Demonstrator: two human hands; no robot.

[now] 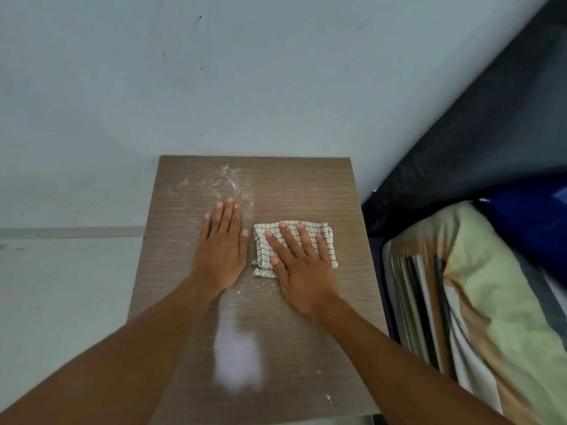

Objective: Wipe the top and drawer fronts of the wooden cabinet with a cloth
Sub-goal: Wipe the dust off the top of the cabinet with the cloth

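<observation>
The wooden cabinet top [306, 191] fills the middle of the head view, seen from above. White powdery dust [228, 179] streaks its far part and specks lie near my hands. A folded white cloth with a dark check pattern [326, 233] lies on the top, right of centre. My right hand [299, 265] rests flat on the cloth with fingers spread, pressing it down. My left hand [222, 250] lies flat and bare on the wood just left of the cloth, fingers together. The drawer fronts are out of sight.
A pale wall [214, 72] stands directly behind the cabinet. A bed with a green and striped pillow [478, 286] and a dark headboard [475, 133] sits close on the right. Pale floor [61, 286] lies to the left.
</observation>
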